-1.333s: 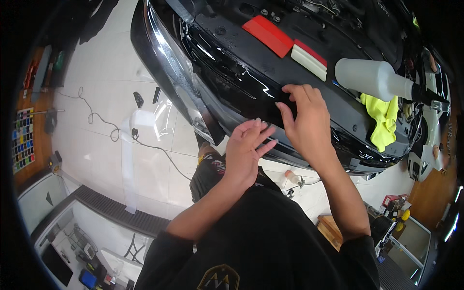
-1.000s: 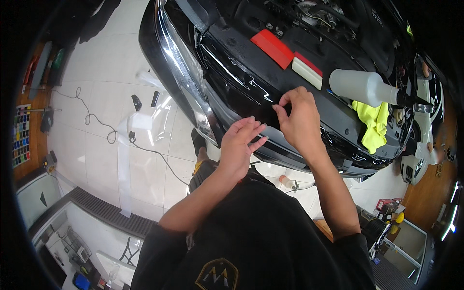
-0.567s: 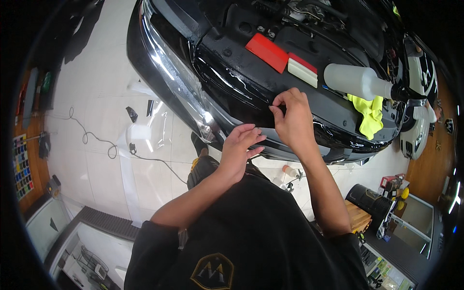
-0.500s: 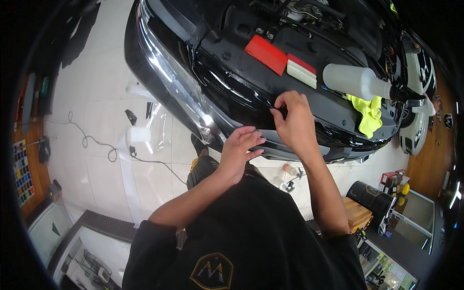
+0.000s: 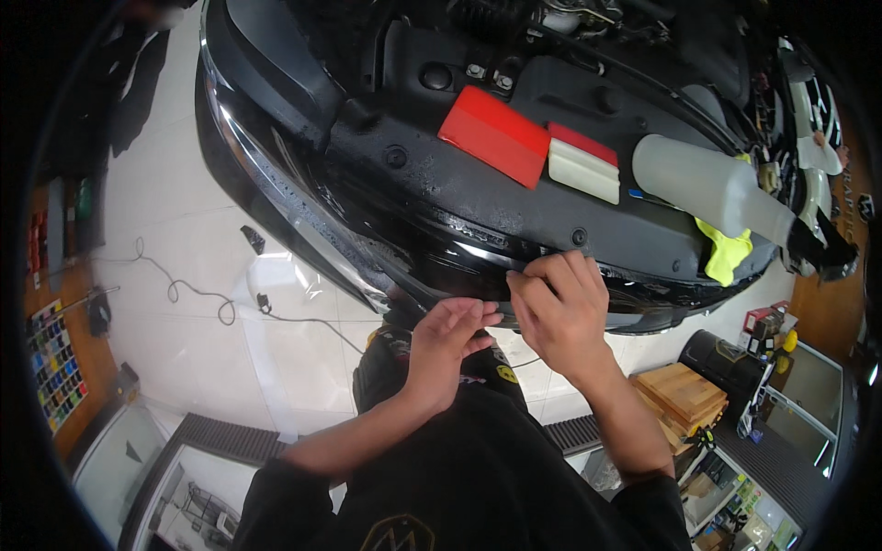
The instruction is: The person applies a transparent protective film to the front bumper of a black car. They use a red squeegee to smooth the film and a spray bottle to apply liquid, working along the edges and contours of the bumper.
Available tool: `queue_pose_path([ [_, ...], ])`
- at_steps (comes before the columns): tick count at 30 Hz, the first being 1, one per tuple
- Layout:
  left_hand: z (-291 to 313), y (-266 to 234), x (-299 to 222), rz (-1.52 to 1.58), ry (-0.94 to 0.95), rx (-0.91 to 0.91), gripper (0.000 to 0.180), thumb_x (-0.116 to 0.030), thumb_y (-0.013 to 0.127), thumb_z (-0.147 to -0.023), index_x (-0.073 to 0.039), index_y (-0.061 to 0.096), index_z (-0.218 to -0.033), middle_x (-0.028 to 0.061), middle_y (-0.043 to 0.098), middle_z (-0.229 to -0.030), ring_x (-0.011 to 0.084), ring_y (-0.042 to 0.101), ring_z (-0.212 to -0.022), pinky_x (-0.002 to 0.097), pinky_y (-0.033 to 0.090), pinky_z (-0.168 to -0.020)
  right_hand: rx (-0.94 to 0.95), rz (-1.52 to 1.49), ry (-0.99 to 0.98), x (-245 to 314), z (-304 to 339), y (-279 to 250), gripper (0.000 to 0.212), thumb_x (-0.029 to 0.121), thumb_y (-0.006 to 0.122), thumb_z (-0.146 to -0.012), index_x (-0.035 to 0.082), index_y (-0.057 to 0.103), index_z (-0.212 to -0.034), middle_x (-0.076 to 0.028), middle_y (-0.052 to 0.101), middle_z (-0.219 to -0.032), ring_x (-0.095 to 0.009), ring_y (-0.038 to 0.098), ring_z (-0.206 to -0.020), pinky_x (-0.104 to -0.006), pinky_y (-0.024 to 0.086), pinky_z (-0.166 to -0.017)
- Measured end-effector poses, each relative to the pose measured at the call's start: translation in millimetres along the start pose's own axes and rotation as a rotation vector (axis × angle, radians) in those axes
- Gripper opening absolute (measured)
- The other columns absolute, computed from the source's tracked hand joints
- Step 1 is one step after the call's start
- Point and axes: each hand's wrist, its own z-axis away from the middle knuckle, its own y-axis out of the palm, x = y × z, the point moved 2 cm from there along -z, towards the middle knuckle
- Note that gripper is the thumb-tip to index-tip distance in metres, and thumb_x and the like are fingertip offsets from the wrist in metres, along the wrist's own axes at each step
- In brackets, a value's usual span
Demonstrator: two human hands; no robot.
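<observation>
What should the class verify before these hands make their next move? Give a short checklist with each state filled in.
1. Right hand at the car's front edge: ok.
2. Anything pinched in its fingers: cannot tell, too small.
3. Left hand beside the right: ok.
4. Panel dry: not ok, droplets show.
5. Bottle clear of both hands: ok, lying on its side.
6. Red card clear of both hands: ok.

On my feed the car front [image 5: 418, 246] gleams black. I see a bright red card [image 5: 496, 138], a cream-and-red squeegee [image 5: 584, 170], a cloudy white bottle [image 5: 694, 179] and a neon-yellow cloth [image 5: 724, 253]
</observation>
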Motion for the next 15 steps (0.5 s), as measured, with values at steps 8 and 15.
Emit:
queue_pose_path([
  [8, 9.4, 30.0, 7.4, 0.06, 0.048, -0.097, 0.032, -0.031, 0.065, -0.11, -0.006, 0.063, -0.129, 0.0141, 0.072, -0.133, 0.0261, 0.069, -0.127, 0.0417, 0.059, -0.097, 0.103, -0.071, 0.089, -29.3, -11.2, -6.3, 0.014, 0.014, 0.08, -0.085, 0.008, 0.067, -0.087, -0.007, 0.063, -0.083, -0.028, 0.064, -0.076, -0.0418, 0.045, -0.069],
  [15, 6.3, 57.8, 27.4, 0.215, 0.194, -0.158, 0.046, -0.036, 0.072, -0.106, -0.003, 0.06, -0.135, 0.0108, 0.072, -0.127, 0.0203, 0.07, -0.119, 0.0345, 0.058, -0.093, 0.182, -0.226, 0.052, -34.0, -13.6, -7.5, 0.018, 0.015, 0.079, -0.089, 0.005, 0.064, -0.085, -0.013, 0.066, -0.081, -0.037, 0.068, -0.077, -0.0469, 0.051, -0.069],
])
